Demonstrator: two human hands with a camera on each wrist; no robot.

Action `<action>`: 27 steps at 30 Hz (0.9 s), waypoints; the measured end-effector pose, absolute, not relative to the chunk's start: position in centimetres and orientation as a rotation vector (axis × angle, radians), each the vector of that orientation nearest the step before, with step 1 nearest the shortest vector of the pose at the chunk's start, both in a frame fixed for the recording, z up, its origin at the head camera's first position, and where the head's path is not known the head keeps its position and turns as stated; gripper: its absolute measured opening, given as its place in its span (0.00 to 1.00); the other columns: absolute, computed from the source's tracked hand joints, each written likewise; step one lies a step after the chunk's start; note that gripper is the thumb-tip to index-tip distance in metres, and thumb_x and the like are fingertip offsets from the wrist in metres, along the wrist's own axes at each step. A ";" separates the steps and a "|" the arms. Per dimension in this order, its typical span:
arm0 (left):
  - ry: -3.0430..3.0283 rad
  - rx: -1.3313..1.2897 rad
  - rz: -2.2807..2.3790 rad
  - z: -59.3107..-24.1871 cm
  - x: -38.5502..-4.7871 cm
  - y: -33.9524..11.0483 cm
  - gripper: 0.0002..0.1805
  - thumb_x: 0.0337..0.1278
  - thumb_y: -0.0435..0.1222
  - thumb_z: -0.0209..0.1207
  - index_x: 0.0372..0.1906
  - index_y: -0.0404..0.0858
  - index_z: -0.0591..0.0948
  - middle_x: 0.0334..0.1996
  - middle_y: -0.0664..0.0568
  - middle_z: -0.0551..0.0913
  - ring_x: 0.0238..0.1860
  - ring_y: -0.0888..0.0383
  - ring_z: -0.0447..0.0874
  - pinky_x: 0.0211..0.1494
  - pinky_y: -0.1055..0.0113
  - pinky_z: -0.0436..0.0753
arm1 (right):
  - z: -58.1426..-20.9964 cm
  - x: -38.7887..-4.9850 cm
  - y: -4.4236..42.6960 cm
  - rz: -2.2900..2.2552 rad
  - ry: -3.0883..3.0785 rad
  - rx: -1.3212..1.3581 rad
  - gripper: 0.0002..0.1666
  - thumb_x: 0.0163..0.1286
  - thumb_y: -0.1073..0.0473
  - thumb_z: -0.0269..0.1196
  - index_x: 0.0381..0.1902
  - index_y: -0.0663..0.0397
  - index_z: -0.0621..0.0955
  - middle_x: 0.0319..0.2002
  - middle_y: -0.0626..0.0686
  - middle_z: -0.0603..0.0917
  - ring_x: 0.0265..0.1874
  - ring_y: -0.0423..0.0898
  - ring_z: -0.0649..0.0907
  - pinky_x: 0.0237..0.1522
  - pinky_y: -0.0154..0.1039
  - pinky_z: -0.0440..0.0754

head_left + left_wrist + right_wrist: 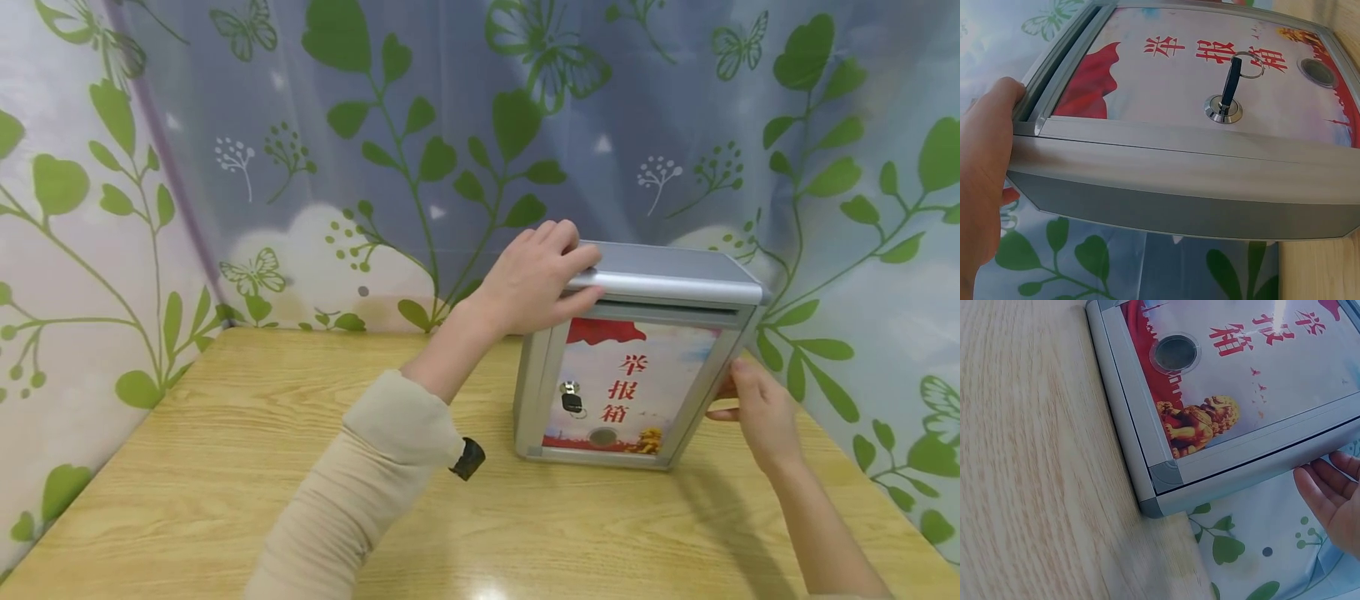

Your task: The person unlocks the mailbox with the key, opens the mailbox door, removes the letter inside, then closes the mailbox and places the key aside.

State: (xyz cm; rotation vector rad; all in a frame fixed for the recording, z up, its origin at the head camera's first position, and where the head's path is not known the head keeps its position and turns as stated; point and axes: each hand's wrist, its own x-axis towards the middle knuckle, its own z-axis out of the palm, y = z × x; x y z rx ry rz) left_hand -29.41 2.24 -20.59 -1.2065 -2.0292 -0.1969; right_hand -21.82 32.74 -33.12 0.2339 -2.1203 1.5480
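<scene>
A silver metal box (pixel 675 333) with a printed front panel stands upright on the wooden table. A key with a black head (pixel 572 402) sits in the lock at the panel's left side; the left wrist view shows the key (pixel 1231 84) with a ring. My left hand (pixel 536 275) grips the box's top left corner, thumb at the front edge, fingers over the top. In the left wrist view that hand (pixel 985 169) is at the slot end. My right hand (pixel 767 412) touches the box's right side low down; its fingertips (pixel 1310 472) meet the side edge in the right wrist view.
The wooden table (pixel 262 467) spreads left of and in front of the box. A curtain (pixel 450 167) with green leaves and butterflies hangs behind the table and along both sides. A small black object (pixel 468 459) shows beside my left sleeve.
</scene>
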 end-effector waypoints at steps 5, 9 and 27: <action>-2.065 -1.202 -0.208 -20.6 -29.5 1.6 0.16 0.62 0.49 0.51 0.45 0.43 0.76 0.35 0.50 0.68 0.33 0.56 0.64 0.34 0.66 0.65 | -33.1 -22.1 32.2 1.562 -2.135 0.245 0.17 0.75 0.55 0.45 0.30 0.42 0.79 0.25 0.43 0.79 0.26 0.35 0.81 0.23 0.33 0.80; -2.056 -1.209 -0.226 -20.5 -29.6 1.1 0.16 0.62 0.49 0.52 0.45 0.42 0.77 0.35 0.50 0.68 0.33 0.55 0.64 0.34 0.66 0.65 | -33.0 -22.3 31.9 1.532 -2.180 0.216 0.17 0.75 0.53 0.44 0.30 0.44 0.78 0.25 0.42 0.79 0.26 0.35 0.81 0.25 0.33 0.81; -1.995 -1.229 -0.314 -20.7 -30.3 -0.9 0.15 0.59 0.46 0.55 0.42 0.39 0.78 0.33 0.49 0.69 0.31 0.54 0.64 0.33 0.65 0.65 | -32.9 -23.3 30.2 1.537 -2.222 0.251 0.17 0.75 0.50 0.43 0.34 0.48 0.76 0.26 0.42 0.79 0.28 0.35 0.81 0.27 0.35 0.81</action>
